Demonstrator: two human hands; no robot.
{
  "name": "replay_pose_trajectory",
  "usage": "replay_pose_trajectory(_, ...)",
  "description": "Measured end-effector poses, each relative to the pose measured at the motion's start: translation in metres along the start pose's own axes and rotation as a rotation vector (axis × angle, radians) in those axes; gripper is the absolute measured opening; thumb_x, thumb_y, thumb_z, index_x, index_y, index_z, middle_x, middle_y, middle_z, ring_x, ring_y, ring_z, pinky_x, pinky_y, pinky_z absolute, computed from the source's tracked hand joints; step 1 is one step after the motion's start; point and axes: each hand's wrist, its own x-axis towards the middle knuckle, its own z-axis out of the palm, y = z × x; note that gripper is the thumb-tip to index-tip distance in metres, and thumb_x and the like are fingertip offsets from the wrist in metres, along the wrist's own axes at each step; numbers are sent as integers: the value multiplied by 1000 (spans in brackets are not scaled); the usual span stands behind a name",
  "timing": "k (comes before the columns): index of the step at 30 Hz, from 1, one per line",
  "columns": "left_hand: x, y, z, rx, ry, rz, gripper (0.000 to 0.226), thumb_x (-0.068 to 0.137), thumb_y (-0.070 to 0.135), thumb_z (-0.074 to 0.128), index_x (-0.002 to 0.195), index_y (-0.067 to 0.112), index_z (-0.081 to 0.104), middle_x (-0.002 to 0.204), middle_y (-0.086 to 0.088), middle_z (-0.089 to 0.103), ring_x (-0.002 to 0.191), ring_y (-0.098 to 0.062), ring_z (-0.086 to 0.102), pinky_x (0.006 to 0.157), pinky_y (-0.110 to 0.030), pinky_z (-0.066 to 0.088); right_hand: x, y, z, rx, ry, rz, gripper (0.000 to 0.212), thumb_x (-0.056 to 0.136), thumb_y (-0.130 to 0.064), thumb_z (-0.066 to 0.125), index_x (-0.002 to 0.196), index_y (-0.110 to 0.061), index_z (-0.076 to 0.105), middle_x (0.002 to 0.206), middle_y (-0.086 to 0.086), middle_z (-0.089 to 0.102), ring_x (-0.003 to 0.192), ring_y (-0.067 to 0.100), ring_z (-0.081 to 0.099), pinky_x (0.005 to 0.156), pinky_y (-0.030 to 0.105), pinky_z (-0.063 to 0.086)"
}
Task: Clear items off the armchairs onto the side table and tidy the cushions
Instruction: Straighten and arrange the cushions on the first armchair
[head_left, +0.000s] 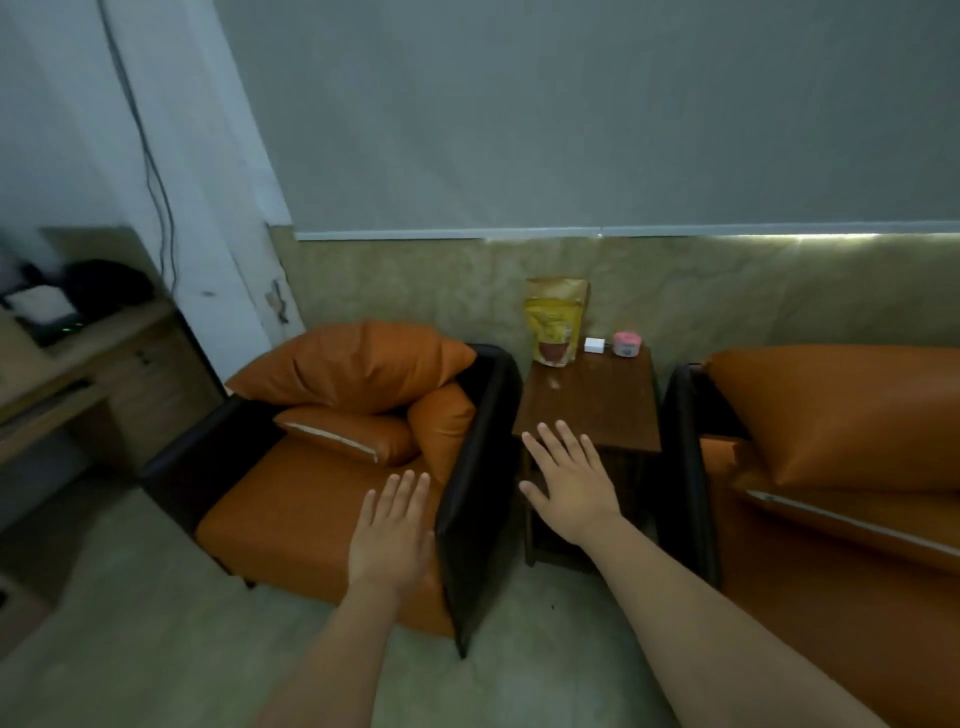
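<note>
Two spread grips, left hand (392, 530) and right hand (569, 483), empty; right armchair (810, 613) cut off.

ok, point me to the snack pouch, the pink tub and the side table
snack pouch (555, 325), head view, middle of its yellow front.
pink tub (626, 344), head view, its side.
side table (597, 410), head view, bare part of its top.

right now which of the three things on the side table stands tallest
The yellow pouch, upright at the left end of the row; the small white box and the pink round item beside it sit far lower.
</note>
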Motion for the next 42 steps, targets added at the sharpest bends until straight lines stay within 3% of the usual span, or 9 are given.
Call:
replay_pose_trajectory(7, 72, -71, 29, -42, -24, -59, 68, 100, 40, 29, 151, 21, -13, 161, 2, -9, 148, -17, -10, 117, -37, -8, 116, -39, 43, -14, -43, -34, 64, 98, -51, 27, 151, -27, 0, 160, -1, -5, 145, 20, -14, 117, 39, -8)
replay_pose_trajectory(18, 229, -154, 60, -164, -17, -54, 68, 99, 40, 36, 153, 21, -1, 161, 2, 3, 148, -15, -2, 118, -35, -1, 286, -67, 124, 89, -169, 116, 73, 95, -57, 33, 152, -26, 0, 160, -1, -2, 146, 20, -9, 119, 40, -3)
replay_pose_trajectory(24, 299, -184, 96, -200, -139, 55, 69, 99, 47, 32, 153, 22, -5, 162, 4, -2, 148, -13, -5, 119, -33, -1, 333, -75, 169, 208, -156, 298, 88, 84, -66, 47, 151, -25, 8, 159, -2, 10, 146, 18, 2, 118, 38, 0)
replay_pose_trajectory(30, 362, -184, 138, -245, -269, 139, 78, 96, 48, 42, 152, 21, -5, 162, 2, 0, 148, -18, 5, 119, -39, 10, 366, -79, 212, 376, -96, 596, 98, 72, -72, 58, 149, -24, 20, 154, 1, 26, 142, 20, 21, 117, 41, 18)
replay_pose_trajectory(37, 418, -162, 196, -621, -406, -110, 98, 83, 48, 66, 153, 21, 3, 160, 0, 9, 146, -20, 12, 116, -41, 9, 414, -52, 258, 610, 43, 714, 101, 67, -67, 68, 146, -24, 23, 150, 1, 31, 138, 21, 27, 112, 47, 28)
replay_pose_trajectory(42, 469, -135, 249, -1083, -432, -526, 96, 80, 52, 68, 152, 18, 13, 157, -7, 22, 142, -25, 25, 112, -38, 23, 452, -15, 296, 836, 23, 662, 106, 68, -53, 78, 149, -24, 16, 153, -1, 22, 141, 16, 18, 115, 40, 23)
